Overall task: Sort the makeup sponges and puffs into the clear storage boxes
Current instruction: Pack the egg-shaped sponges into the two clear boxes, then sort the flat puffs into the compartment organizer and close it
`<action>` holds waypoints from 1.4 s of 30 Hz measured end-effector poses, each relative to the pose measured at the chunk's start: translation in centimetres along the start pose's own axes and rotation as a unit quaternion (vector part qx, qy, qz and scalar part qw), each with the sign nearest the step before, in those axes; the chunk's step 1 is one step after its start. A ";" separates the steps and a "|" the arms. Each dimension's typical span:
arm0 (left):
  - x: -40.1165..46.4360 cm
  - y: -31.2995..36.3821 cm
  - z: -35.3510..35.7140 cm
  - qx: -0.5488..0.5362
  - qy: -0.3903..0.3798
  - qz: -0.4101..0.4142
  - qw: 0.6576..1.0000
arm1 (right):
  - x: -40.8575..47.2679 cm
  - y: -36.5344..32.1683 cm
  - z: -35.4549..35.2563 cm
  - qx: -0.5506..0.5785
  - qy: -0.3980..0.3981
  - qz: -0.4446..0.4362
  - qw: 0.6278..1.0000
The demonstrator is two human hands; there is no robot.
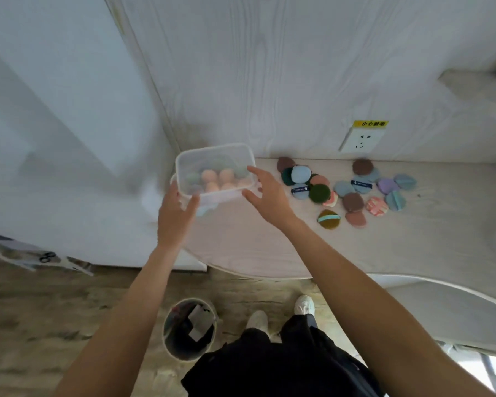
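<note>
Item: clear storage box [215,167], thin-walled plastic, lidless, holding egg-shaped makeup sponges [217,179] in peach and pale green. It is sitting at the counter's [269,247] left end, apparently on a second clear box [209,202]; blur is making that join uncertain.

Left hand [173,216]: grip closing on the box's near left corner, thumb against the front wall.
Right hand [265,191]: grip spread and empty, fingers reaching to the box's right wall, touching or just short of it, I cannot tell which.

Handling: the box is likely light and a little flexible, with slick sides; it is probably best taken by opposite walls under the rim and kept level, as the sponges are soft and free to roll.

Pending: flat round puffs [352,186], soft and light, lying loose well to the right below a wall socket [362,140].
</note>
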State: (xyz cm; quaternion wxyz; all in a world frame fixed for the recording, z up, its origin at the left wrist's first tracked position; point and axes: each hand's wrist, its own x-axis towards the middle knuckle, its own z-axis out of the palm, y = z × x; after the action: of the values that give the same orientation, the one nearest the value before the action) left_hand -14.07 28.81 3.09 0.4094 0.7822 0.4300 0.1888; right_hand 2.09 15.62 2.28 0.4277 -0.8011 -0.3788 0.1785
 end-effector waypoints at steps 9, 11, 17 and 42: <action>-2.8 6.0 3.0 -0.020 -0.030 0.230 0.972 | -5.3 1.7 -6.1 -0.008 0.077 0.039 0.996; -3.6 8.3 6.0 -0.052 -0.113 0.258 0.958 | -8.5 4.0 -8.9 -0.052 0.119 0.065 0.989; -6.6 15.6 18.1 -0.060 -0.323 0.246 0.912 | -19.3 9.9 -19.8 -0.181 0.223 0.153 0.946; -19.7 25.3 43.6 -0.166 -0.417 -0.184 0.874 | -27.7 24.1 -30.5 -0.429 0.088 0.355 0.826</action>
State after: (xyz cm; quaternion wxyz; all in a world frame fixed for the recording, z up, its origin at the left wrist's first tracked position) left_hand 16.26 -15.79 -1.40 0.7020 0.6158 0.3175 -0.1650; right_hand 13.66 -30.50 -1.13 -0.0202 -0.9954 -0.0671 0.0659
